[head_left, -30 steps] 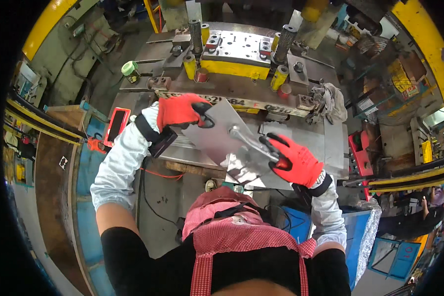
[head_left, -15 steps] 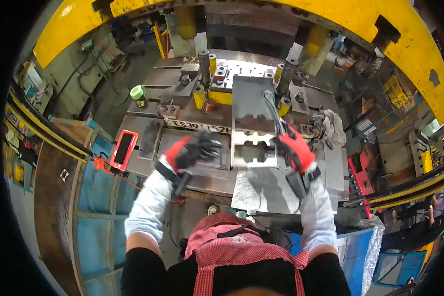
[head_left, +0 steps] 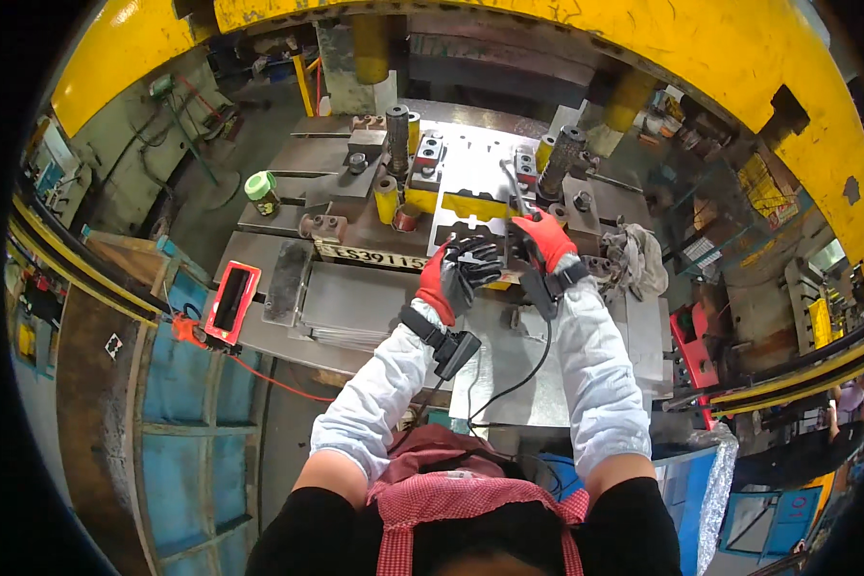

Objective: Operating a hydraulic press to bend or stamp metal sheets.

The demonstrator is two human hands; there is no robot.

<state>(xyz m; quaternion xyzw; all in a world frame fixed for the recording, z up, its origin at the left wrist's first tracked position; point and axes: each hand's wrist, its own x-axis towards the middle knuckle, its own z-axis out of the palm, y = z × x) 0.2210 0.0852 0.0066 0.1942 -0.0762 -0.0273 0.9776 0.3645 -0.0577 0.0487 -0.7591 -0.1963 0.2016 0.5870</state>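
Reaches forward with both hands over a brown-grey steel counter [head_left: 276, 248] beneath a bright yellow press frame [head_left: 547, 13]. Closes the fingers of the right hand [head_left: 545, 242], in a red glove with dark fingers, around the near end of a long silver metal rod [head_left: 512, 180]. Points the rod's far end away, over the right part of a shiny silver sheet-metal plate [head_left: 470, 175] with notched cut-outs at the near end. Keeps the plate flat across the die, between two dark ribbed upright posts [head_left: 397, 140]. Sets the left hand [head_left: 461, 276], in a matching glove, at the plate's notched end, fingers bent; cannot tell whether gripping the edge or only touching. Wears a small black box [head_left: 458, 354] at the left wrist. Shows, to the left, a stack of flat grey metal sheets [head_left: 355, 296] and a red-framed black rectangular device [head_left: 230, 303]; to the right, a crumpled grey rag [head_left: 636, 261].
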